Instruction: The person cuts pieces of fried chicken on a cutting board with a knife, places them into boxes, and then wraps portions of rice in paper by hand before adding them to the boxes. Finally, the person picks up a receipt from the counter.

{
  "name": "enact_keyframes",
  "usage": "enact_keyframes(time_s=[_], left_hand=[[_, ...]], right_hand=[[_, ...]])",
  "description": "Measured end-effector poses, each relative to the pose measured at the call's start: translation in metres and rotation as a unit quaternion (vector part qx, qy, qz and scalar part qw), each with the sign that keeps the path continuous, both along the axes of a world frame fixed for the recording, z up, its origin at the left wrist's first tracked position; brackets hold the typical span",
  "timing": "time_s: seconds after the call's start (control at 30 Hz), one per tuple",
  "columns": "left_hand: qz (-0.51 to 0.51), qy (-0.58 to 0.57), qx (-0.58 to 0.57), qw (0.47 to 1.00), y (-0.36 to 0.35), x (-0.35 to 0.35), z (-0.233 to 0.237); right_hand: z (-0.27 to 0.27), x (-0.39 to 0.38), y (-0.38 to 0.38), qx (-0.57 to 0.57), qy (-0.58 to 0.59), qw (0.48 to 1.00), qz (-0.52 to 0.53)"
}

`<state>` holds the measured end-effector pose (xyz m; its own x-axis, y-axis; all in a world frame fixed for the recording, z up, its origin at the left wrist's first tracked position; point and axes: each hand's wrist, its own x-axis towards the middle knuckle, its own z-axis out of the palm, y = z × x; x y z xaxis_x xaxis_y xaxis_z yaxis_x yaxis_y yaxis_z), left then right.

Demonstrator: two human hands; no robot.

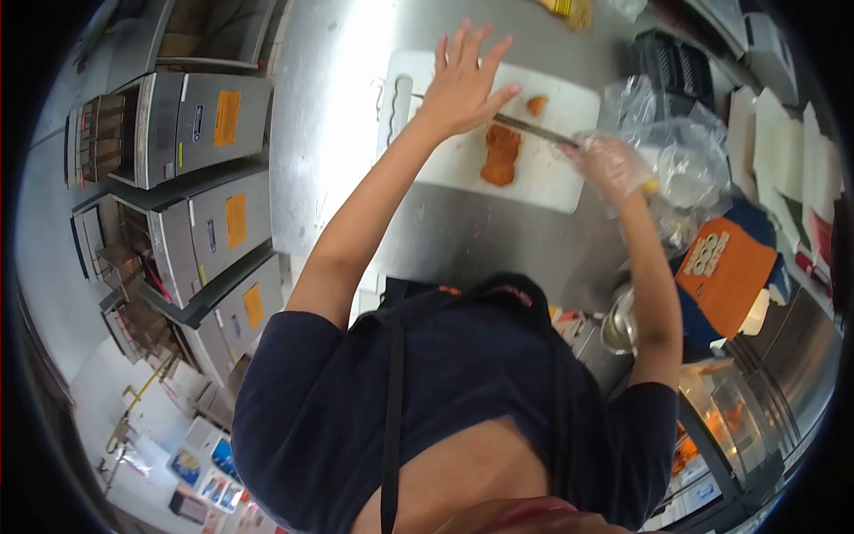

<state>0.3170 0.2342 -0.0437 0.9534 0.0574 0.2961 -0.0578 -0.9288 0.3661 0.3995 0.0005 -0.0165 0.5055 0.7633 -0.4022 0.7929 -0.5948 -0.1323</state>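
A white cutting board [556, 191] lies on the steel counter. On it is a browned, orange-coated piece of food [501, 160], perhaps breaded meat, with a small cut-off piece [536, 105] of the same colour beyond it. My right hand [614, 169], in a clear plastic glove, is wrapped round the handle of a knife [538, 130]. The blade runs leftward across the board, between the two pieces, and passes under my left hand [461, 93]. That hand is bare, its fingers spread; whether its palm presses on the blade is hidden.
Clear plastic bags [685, 165] lie right of the board, near a black container [673, 67]. A yellow-banded brush [569, 11] is at the counter's far edge. An orange-and-blue box [725, 271] stands at right. Steel kitchen units [222, 129] line the left.
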Motion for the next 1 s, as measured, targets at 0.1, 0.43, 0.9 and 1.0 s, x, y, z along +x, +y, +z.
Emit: enact_keyframes(time_s=[0.1, 0.43, 0.9, 1.0], left_hand=[[0.024, 0.003, -0.03, 0.999, -0.011, -0.014, -0.025], [0.187, -0.061, -0.141, 0.97, -0.03, -0.045, 0.008], [0.086, -0.223, -0.106, 0.965, -0.071, -0.092, -0.007], [0.046, -0.051, -0.05, 0.996, -0.118, -0.117, -0.02]], right_hand=[[-0.018, -0.009, -0.006, 0.034, 0.003, 0.999, -0.009], [-0.061, -0.024, -0.048, 0.124, 0.064, 0.99, -0.021], [-0.03, -0.032, -0.057, 0.201, 0.038, 0.978, -0.041], [-0.013, -0.031, -0.052, 0.081, 0.115, 0.986, -0.094]])
